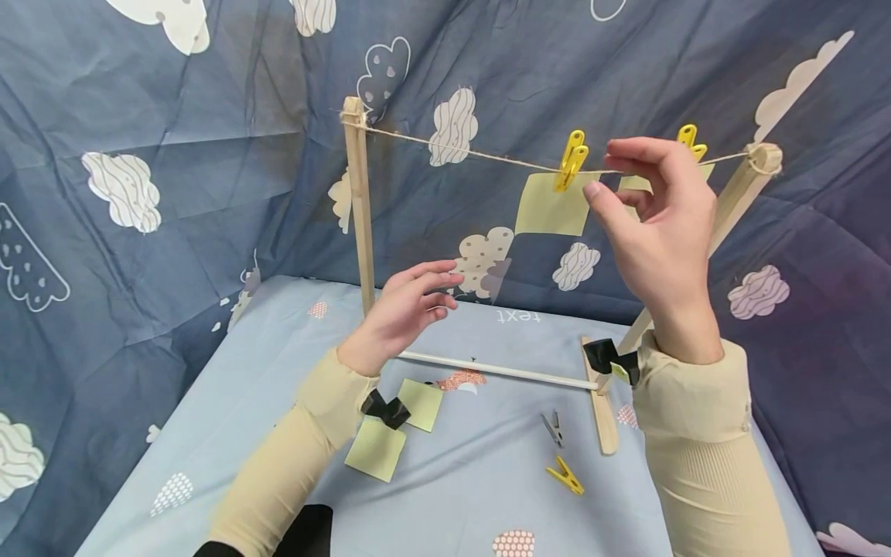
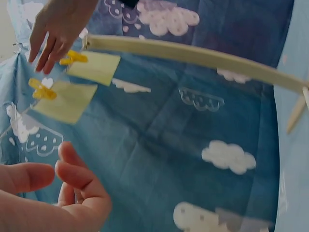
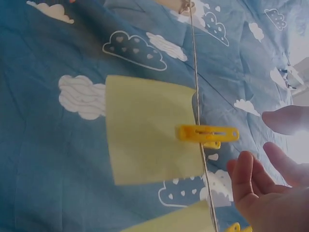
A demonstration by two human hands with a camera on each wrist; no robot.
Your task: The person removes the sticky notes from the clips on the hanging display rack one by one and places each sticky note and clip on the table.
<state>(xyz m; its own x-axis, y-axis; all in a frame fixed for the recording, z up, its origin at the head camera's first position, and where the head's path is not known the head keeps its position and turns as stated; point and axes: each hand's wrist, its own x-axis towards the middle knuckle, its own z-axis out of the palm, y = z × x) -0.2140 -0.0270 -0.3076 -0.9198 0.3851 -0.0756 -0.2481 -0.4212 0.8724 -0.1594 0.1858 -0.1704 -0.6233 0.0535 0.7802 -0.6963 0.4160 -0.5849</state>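
My right hand (image 1: 661,224) is raised in front of the string (image 1: 480,155), thumb and fingers apart with nothing between them. Just left of it, a yellow clothespin (image 1: 571,162) clips a yellow sticky note (image 1: 553,205) to the string. Partly behind the hand, a second yellow clothespin (image 1: 687,138) holds another sticky note (image 2: 94,67), seen more fully in the left wrist view. Lower and to the left, my left hand (image 1: 404,309) hovers below the string with loosely bent fingers, holding nothing. In the right wrist view, the near clothespin (image 3: 207,133) sits beside my fingertips, apart from them.
Wooden posts (image 1: 358,201) carry the string, and a white rod (image 1: 501,371) runs low between them. Two sticky notes (image 1: 376,450) lie on the light blue cloth by my left forearm. A grey clothespin (image 1: 554,428) and a yellow clothespin (image 1: 565,476) lie near the wooden foot (image 1: 604,422).
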